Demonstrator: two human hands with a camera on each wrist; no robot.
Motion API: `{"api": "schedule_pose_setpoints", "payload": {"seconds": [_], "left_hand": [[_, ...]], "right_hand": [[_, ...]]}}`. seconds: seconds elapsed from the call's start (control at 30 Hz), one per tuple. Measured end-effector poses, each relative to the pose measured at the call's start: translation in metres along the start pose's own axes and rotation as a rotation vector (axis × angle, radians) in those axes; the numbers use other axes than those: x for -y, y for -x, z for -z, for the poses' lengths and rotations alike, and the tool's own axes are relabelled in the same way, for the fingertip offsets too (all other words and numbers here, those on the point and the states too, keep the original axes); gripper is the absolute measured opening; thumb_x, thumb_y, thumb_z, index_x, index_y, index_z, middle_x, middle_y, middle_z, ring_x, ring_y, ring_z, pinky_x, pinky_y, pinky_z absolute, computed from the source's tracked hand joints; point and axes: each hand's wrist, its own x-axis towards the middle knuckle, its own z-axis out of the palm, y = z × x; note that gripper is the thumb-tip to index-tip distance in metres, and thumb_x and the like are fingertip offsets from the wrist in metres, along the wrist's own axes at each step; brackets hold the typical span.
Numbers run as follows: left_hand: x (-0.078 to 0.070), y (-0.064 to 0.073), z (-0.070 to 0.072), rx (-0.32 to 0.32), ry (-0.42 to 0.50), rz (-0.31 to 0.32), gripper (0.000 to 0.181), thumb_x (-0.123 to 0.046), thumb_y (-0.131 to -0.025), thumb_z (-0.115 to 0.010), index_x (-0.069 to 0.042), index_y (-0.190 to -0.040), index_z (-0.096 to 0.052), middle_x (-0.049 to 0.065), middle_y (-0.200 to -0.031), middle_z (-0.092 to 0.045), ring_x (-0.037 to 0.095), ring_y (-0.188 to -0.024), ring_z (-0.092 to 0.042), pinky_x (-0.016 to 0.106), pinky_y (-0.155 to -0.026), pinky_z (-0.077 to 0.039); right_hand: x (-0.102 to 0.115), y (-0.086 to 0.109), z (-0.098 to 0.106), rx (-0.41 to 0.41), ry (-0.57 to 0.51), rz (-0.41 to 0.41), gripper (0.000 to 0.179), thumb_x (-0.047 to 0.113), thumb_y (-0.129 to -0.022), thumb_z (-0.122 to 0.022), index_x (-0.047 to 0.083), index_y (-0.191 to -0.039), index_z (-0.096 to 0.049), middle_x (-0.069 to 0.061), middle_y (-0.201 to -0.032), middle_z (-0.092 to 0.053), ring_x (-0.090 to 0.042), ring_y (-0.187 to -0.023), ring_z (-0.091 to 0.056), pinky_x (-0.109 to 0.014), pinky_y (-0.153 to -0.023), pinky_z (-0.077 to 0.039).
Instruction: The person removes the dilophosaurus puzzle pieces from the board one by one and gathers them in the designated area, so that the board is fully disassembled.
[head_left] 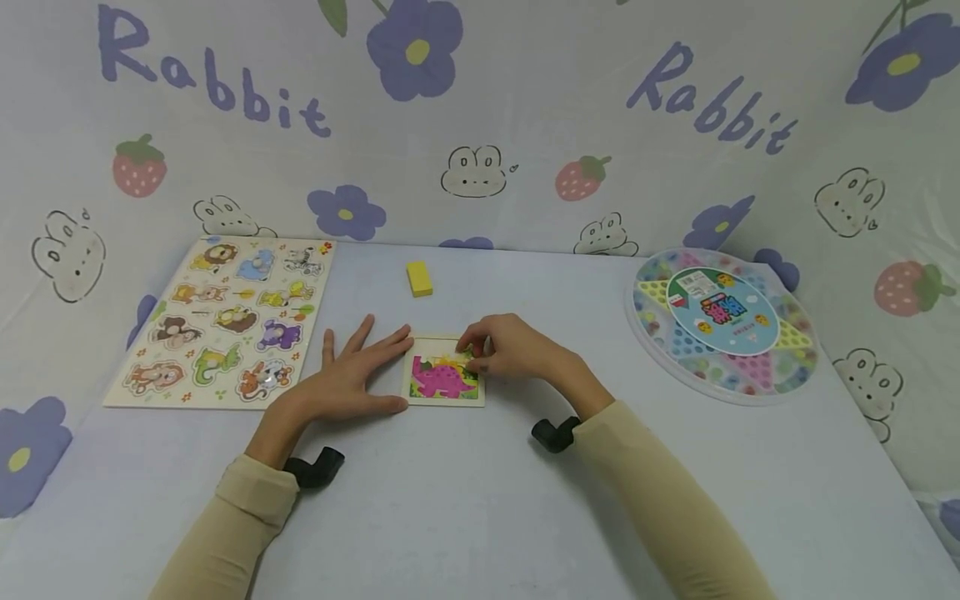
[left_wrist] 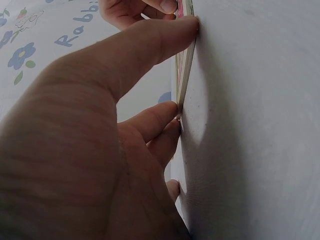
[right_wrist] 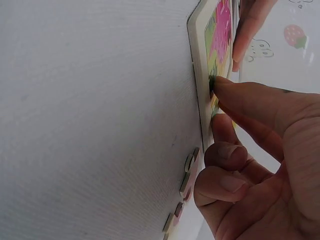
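A small square jigsaw puzzle (head_left: 444, 382) with a pink dinosaur picture lies flat on the table in a pale wooden frame. My left hand (head_left: 347, 379) is spread on its left side, the thumb and index fingertips against the frame's edge. My right hand (head_left: 517, 346) is over the upper right corner, thumb and forefinger pinching a small puzzle piece at the picture's surface, mostly hidden by the fingers. The right wrist view shows the thumb (right_wrist: 245, 95) right at a dark green part of the picture, the other fingers curled.
A yellow block (head_left: 419, 279) lies behind the puzzle. At the left is a wooden board (head_left: 247, 317) with several animal pieces. A round Chinese checkers set (head_left: 723, 325) lies at the right. A printed cloth backdrop (head_left: 517, 100) rises along the table's back edge.
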Motion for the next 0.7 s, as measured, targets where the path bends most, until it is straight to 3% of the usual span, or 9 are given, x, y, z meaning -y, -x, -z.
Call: {"api": "schedule_pose_setpoints", "payload": {"seconds": [0.47,0.7], "left_hand": [[-0.0011,0.0001,0.0008,0.002,0.002,0.000,0.091,-0.048,-0.091,-0.076,-0.022,-0.168,-0.034,-0.002,-0.180,-0.020,0.041,-0.167,0.011,0.077,-0.120,0.025],[-0.0007,0.0005,0.0014,-0.001,-0.002,-0.003,0.091,-0.047,-0.091,-0.076,-0.022,-0.168,-0.034,-0.002,-0.180,-0.019,0.041,-0.168,0.011,0.076,-0.121,0.025]], "right_hand": [[0.0053,0.0007,0.0010,0.012,0.004,-0.005,0.026,0.016,-0.099,-0.075,0.010,-0.125,-0.075,-0.005,-0.096,-0.066,-0.017,-0.091,-0.057,-0.024,-0.079,-0.049],[0.0061,0.0024,0.0009,0.000,0.014,-0.009,0.025,0.016,-0.099,-0.075,0.012,-0.124,-0.075,-0.007,-0.102,-0.064,-0.019,-0.096,-0.056,-0.027,-0.082,-0.048]]}}
